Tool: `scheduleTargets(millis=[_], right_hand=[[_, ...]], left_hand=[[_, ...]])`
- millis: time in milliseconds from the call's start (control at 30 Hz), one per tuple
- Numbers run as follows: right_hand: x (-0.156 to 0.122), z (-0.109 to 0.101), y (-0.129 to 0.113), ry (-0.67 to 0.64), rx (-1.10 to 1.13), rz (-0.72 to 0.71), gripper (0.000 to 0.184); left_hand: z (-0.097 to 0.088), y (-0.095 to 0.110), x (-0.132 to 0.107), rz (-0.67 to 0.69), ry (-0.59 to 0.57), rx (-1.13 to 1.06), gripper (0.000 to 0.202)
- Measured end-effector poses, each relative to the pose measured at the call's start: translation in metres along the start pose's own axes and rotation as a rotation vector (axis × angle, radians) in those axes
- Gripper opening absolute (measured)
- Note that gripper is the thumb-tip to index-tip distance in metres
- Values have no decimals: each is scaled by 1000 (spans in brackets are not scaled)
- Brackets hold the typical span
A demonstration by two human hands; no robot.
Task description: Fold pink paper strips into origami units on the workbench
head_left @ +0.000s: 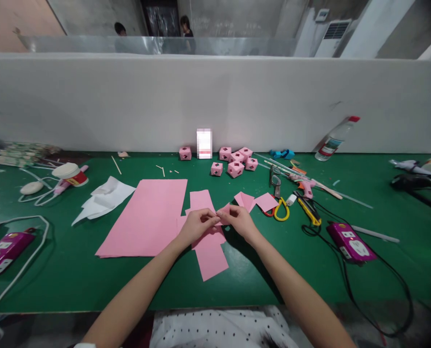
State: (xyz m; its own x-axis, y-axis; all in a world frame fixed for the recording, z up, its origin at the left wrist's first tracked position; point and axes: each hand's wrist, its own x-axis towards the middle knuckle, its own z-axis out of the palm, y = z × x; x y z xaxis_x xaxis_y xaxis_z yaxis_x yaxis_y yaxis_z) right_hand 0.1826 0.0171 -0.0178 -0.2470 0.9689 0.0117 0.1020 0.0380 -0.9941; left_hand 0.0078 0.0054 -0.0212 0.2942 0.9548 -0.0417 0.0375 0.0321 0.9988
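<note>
Centrally, pink paper piece (223, 212) between left hand (197, 224) and right hand (239, 220); capped bottle (333, 142) aside.

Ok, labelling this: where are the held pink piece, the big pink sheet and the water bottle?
pink piece (224, 211): head view, its upper corner.
big pink sheet (148, 217): head view, its middle.
water bottle (331, 144): head view, its label.

Matt pink paper sheet (146, 217), matt green table cover (63, 270), glossy plastic bottle (336, 139)
</note>
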Motion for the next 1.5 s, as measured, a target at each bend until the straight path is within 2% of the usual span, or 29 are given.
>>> scheduleTargets(millis=[133,267,533,867,1167,1500], right_hand=[[1,-7,-5,106,64,14,35],[1,-12,-9,181,17,-17,39],[4,-12,-4,222,-24,-49,43],[8,-17,0,261,78,-18,40],[6,-18,-1,332,159,-50,31],[7,-21,-1,440,170,-94,34]], left_hand=[[1,2,-2,-4,-16,-33,31],[1,3,-3,4,-20,-29,32],[2,-1,1,19,-46,-4,33],[2,-2,0,51,-55,51,30],[2,-1,-1,56,-85,67,30],[4,2,-5,42,-86,69,31]])
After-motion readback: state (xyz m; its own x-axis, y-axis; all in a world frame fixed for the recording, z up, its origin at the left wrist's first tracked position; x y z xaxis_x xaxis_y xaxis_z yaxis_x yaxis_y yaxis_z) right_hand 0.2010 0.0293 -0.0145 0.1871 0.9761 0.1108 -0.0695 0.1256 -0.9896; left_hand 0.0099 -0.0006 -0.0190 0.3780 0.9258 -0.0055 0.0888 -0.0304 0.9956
